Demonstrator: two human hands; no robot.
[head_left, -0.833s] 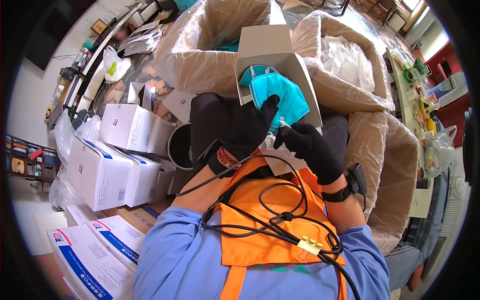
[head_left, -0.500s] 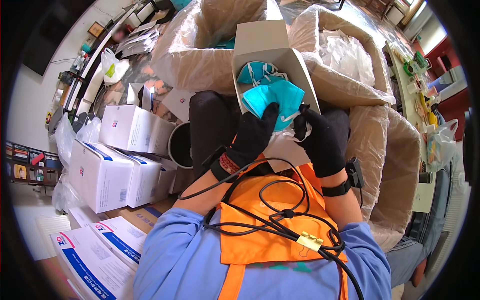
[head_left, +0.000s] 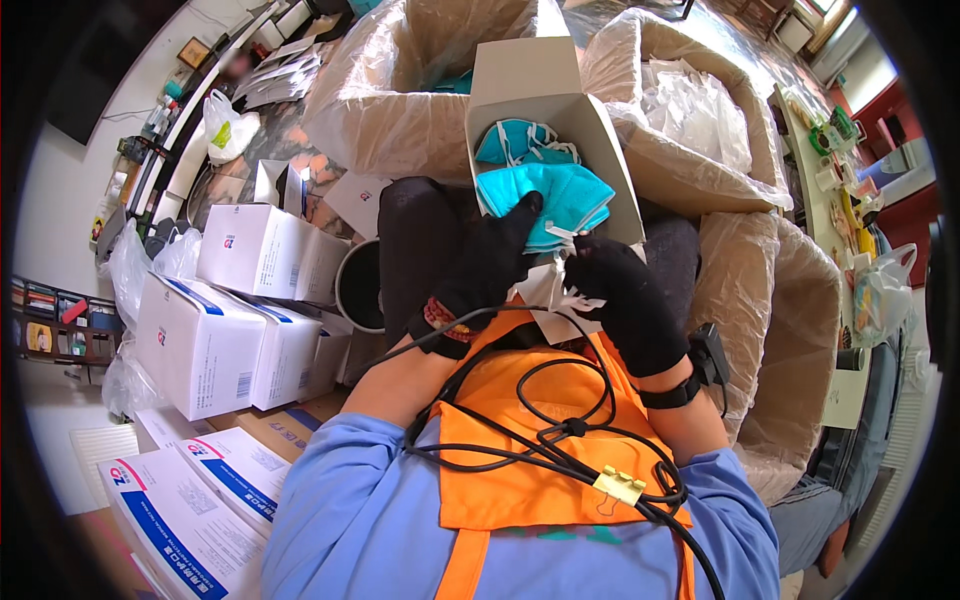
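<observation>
White cartons (head_left: 215, 330) stacked at my left. My left hand (head_left: 490, 265), black glove, presses flat on a teal mask (head_left: 560, 200) half out of the open box (head_left: 540, 90) on my lap. Right hand (head_left: 620, 290) pinches its white strap. More masks inside, so box approx. part-emptied; lined bins (head_left: 720, 130) to the right.

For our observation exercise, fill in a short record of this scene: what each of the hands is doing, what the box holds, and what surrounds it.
Left hand: black glove, resting on teal masks
Right hand: black glove, at the masks' lower edge, by white straps
Box: open white carton on lap, more teal masks inside
Surroundings: plastic-lined bins, stacked white cartons to the person's left
</observation>
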